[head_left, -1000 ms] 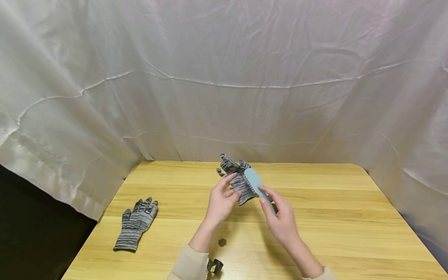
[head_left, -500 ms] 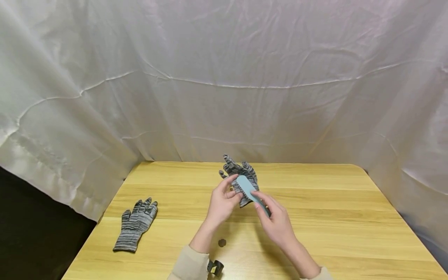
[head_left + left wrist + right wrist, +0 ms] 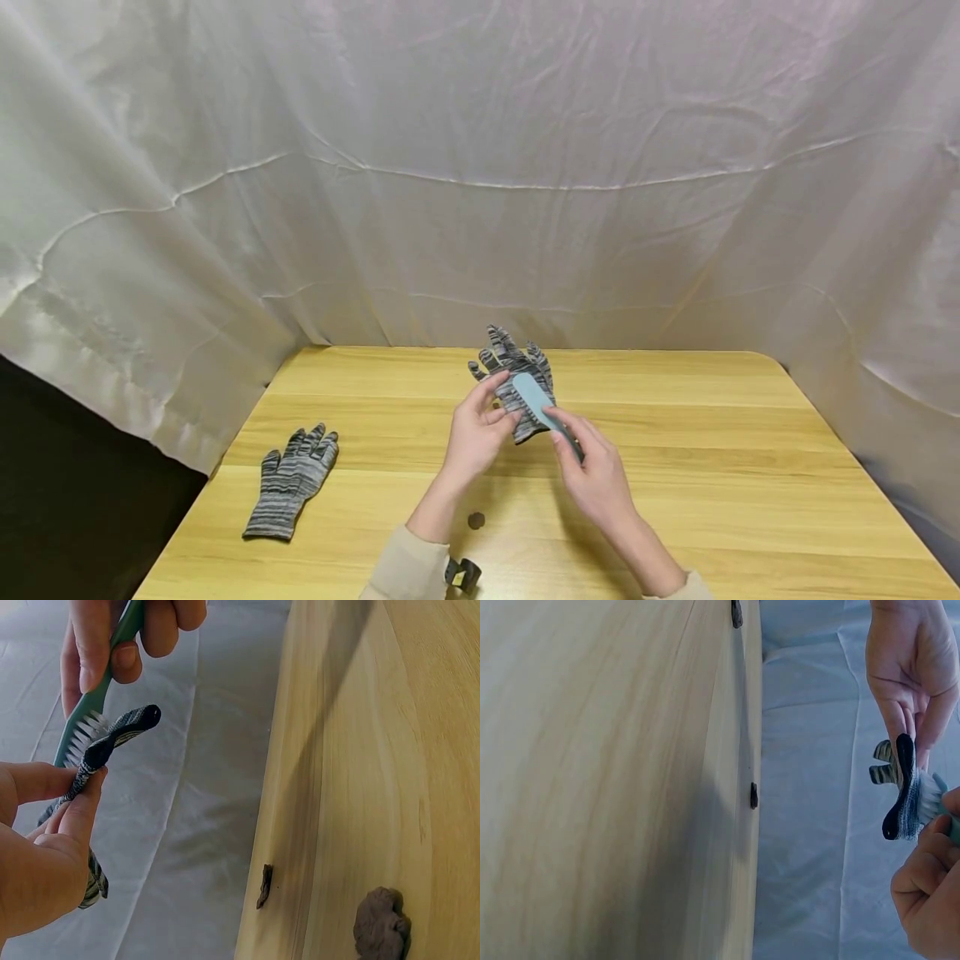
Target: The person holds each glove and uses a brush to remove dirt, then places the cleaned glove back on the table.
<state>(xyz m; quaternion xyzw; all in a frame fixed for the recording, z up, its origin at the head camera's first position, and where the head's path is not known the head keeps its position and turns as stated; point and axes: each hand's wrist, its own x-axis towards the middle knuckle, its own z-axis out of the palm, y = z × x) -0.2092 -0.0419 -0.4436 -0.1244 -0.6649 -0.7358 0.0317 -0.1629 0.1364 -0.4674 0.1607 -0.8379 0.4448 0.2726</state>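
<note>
In the head view, my left hand (image 3: 474, 435) pinches a grey-and-black striped knit glove (image 3: 517, 360) between thumb and fingers. The glove is raised off the table, its fingers pointing away from me. My right hand (image 3: 600, 479) grips the handle of a pale blue-green brush (image 3: 532, 392), which lies slantwise over the glove's palm and cuff. From the left wrist, white bristles (image 3: 84, 737) touch the knit fabric near the pinching fingers. The right wrist view shows the glove's dark cuff edge (image 3: 906, 761) side-on, with the brush pressed to one face.
A matching striped glove (image 3: 288, 483) lies flat on the wooden table (image 3: 750, 483) at the left. A brown lump (image 3: 381, 924) and a small dark fragment (image 3: 265, 886) sit on the tabletop. Near my left cuff is a black object (image 3: 467, 575). A pale curtain (image 3: 525, 233) hangs behind the table.
The brush has shifted left from the glove's right edge onto its middle, then slightly back right. The glove's fingers have tilted a little to the right. My left hand has barely moved.
</note>
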